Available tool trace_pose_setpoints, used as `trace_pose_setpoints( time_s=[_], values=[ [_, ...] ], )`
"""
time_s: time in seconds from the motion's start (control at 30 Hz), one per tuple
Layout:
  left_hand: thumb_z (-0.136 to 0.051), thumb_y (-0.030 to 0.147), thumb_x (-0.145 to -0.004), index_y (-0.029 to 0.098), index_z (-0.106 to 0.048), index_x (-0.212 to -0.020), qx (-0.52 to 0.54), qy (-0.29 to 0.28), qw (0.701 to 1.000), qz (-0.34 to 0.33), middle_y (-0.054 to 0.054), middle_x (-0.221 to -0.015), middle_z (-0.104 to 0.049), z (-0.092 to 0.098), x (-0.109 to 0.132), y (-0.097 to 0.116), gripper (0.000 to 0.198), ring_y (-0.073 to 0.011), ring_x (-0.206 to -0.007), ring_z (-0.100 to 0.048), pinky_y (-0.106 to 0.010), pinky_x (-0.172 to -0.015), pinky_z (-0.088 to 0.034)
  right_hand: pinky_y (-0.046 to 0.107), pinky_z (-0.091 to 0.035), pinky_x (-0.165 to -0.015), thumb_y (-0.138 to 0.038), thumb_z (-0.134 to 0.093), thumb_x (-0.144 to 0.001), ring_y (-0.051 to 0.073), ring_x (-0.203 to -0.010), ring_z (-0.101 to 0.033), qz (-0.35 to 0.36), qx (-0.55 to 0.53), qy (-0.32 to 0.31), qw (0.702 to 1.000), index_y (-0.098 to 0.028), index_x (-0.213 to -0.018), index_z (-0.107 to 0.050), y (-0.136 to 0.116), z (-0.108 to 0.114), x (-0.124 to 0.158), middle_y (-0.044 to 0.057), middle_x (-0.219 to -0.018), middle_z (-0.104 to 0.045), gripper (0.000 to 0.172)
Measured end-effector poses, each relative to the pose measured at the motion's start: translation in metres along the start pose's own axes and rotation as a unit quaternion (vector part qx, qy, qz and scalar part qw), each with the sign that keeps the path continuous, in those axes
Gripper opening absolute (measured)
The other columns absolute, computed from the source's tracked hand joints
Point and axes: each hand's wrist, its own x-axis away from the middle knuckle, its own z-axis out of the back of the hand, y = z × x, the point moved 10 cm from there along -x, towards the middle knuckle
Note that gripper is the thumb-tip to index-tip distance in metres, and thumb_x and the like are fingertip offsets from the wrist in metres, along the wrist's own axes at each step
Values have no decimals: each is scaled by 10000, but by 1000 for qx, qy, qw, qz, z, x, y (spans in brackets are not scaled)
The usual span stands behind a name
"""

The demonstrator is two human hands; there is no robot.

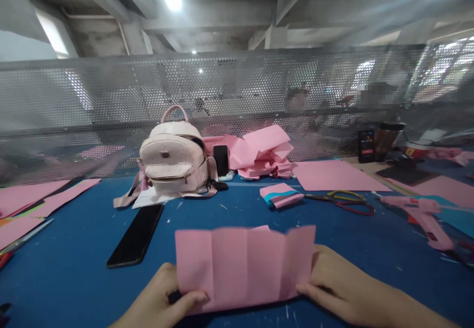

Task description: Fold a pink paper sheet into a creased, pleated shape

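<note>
A creased piece of pink paper (229,269) stands upright in front of me, with several vertical fold lines across it. My left hand (166,296) grips its lower left edge, thumb in front and the other fingers behind. On the opposite side my right hand (329,283) pinches the right edge, its thumb near the lower corner. The fingers behind the paper are hidden. Beyond it lies a small folded pink paper piece (281,200) with a blue strip, touching the tip of the scissors (344,200).
A black phone (136,236) lies to the left, near a white backpack (176,155). Crumpled pink paper (264,153) is piled behind, beside a flat pink sheet (336,175). At right rests a pink glue gun (422,217). A perforated metal screen (240,91) borders the blue table (81,254).
</note>
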Motion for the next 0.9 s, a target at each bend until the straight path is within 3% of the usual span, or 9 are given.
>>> trace_pose_setpoints(
  time_s=[0.07, 0.13, 0.23, 0.33, 0.57, 0.63, 0.73, 0.8, 0.9],
  values=[
    [-592, 602, -862, 215, -753, -786, 33, 32, 988, 149, -66, -816, -722, 0, 5, -31, 426, -262, -796, -662, -324, -708, -537, 264, -496, -703, -409, -325, -1036, 166, -701, -635, -51, -64, -24, 996, -206, -688, -640, 11, -8, 3, 37, -748, -687, 511],
    [-598, 643, -835, 196, -752, -915, 107, 14, 974, 198, -85, -920, -726, -8, 2, -38, 479, -291, -881, -657, -355, -765, -540, 272, -498, -687, -471, -347, -1023, 180, -708, -634, -109, -139, -33, 984, -197, -705, -650, 23, -14, 6, 43, -767, -689, 517],
    [-617, 558, -871, 216, -565, -1319, 227, -16, 963, 148, -106, -1274, -635, -15, -11, -20, 566, -314, -1190, -567, -390, -964, -486, 302, -511, -737, -569, -377, -982, 220, -815, -646, -212, -205, 13, 956, -202, -849, -675, 45, -13, 10, 52, -882, -709, 491],
    [-622, 497, -894, 237, -368, -1465, 271, 7, 955, 122, -104, -1469, -477, -15, -14, -13, 678, -299, -1343, -448, -399, -1091, -386, 283, -501, -688, -576, -394, -961, 221, -795, -646, -276, -242, 21, 930, -190, -806, -635, 56, -19, 8, 51, -855, -702, 481],
    [-574, 518, -922, 304, 10, -1556, 296, 61, 943, 141, -129, -1300, -611, -9, -9, -21, 888, -304, -1076, -664, -455, -904, -551, 218, -397, -526, -369, -456, -952, 154, -511, -612, -291, -245, -81, 921, -187, -660, -512, 59, -49, -4, 15, -583, -665, 349],
    [-517, 450, -965, 324, 22, -1553, 209, 88, 968, 103, -141, -1364, -543, 9, -13, -12, 808, -307, -1157, -621, -470, -911, -549, 215, -383, -528, -331, -459, -945, 151, -510, -607, -283, -215, -90, 930, -187, -653, -528, 60, -49, -6, 18, -592, -683, 333],
    [-426, 236, -997, 299, -182, -1548, -66, 143, 987, -30, -128, -1567, -274, 34, -17, 29, 606, -309, -1407, -358, -505, -1081, -402, 218, -361, -540, -316, -458, -940, 151, -521, -605, -274, -175, -101, 940, -189, -623, -522, 60, -49, -8, 15, -571, -684, 348],
    [-358, 110, -986, 271, -367, -1491, -245, 114, 945, -182, -72, -1602, -233, 19, -16, 70, 530, -283, -1453, -264, -524, -1171, -225, 223, -347, -545, -315, -462, -936, 150, -527, -604, -270, -155, -109, 944, -187, -613, -512, 60, -49, -9, 14, -565, -679, 351],
    [-360, 116, -1004, 241, -532, -1383, -381, 29, 852, -359, -42, -1488, -468, -29, -6, 104, 436, -241, -1370, -419, -510, -1202, -57, 234, -321, -550, -303, -478, -924, 142, -530, -586, -259, -118, -117, 952, -182, -596, -493, 60, -49, -12, 5, -551, -652, 349]
  ],
)
